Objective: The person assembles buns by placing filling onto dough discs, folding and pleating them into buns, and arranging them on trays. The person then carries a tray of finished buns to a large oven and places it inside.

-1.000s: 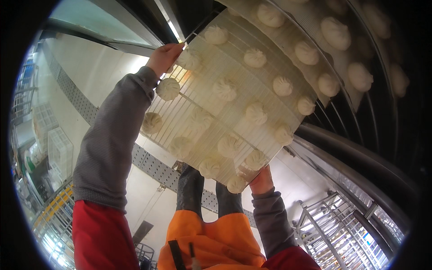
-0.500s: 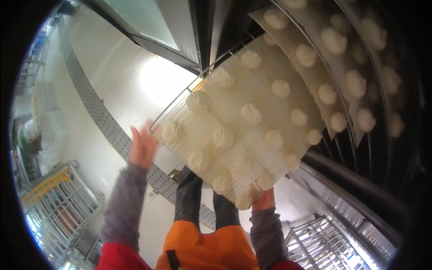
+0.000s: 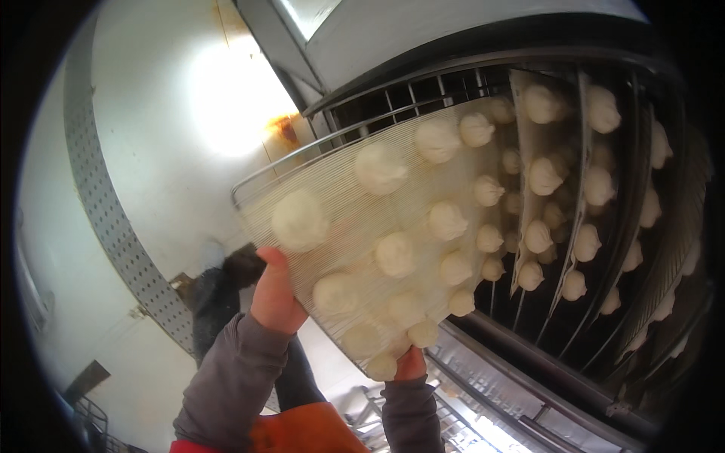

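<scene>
A wire tray with a pale liner carries several white pleated buns. Its far end reaches into a steaming rack on the right. My left hand grips the tray's near left edge, thumb on top, with the other fingers hidden beneath. At the near right corner my right hand is closed on the tray's edge, its fingers partly covered by the tray and buns.
More bun-laden trays stand in the rack's other levels. A perforated metal floor strip curves along the left. Below the rack is a metal wire frame. My dark boot is beside the tray.
My left hand, apart from the tray and spread before, now grips its edge. The tray has shifted toward the rack, and the view has turned right.
</scene>
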`<state>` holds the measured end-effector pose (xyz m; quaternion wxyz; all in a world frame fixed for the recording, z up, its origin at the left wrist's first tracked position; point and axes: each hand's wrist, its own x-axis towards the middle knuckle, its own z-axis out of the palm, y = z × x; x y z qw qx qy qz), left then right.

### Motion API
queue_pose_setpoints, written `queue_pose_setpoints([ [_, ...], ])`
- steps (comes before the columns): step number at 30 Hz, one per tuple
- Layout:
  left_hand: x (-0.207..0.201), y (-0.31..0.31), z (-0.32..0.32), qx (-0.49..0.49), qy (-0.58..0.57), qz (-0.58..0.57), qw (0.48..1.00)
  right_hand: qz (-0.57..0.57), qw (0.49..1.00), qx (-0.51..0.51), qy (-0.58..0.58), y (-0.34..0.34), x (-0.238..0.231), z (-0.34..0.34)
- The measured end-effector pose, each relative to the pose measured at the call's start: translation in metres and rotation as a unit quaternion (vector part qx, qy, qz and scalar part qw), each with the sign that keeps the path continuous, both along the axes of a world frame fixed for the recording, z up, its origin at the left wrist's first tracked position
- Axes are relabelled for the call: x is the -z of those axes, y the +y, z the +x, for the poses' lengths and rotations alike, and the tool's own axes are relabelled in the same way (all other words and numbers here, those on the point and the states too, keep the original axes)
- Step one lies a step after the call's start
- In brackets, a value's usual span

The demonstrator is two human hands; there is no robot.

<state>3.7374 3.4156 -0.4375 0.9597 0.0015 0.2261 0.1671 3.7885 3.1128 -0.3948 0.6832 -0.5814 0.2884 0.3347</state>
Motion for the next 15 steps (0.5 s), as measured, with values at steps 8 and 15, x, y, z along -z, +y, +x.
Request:
queue_pose_setpoints([
  [8,0.014,-0.009,0.067,0.021,-0.07,-0.022,0.997,-0.03,0.995,-0.034,-0.088,0.028,-0.01,0.039],
  [15,0.018,-0.021,0.111,0.007,-0.101,-0.026,0.995,-0.247,0.934,-0.174,-0.191,0.006,0.006,0.043],
])
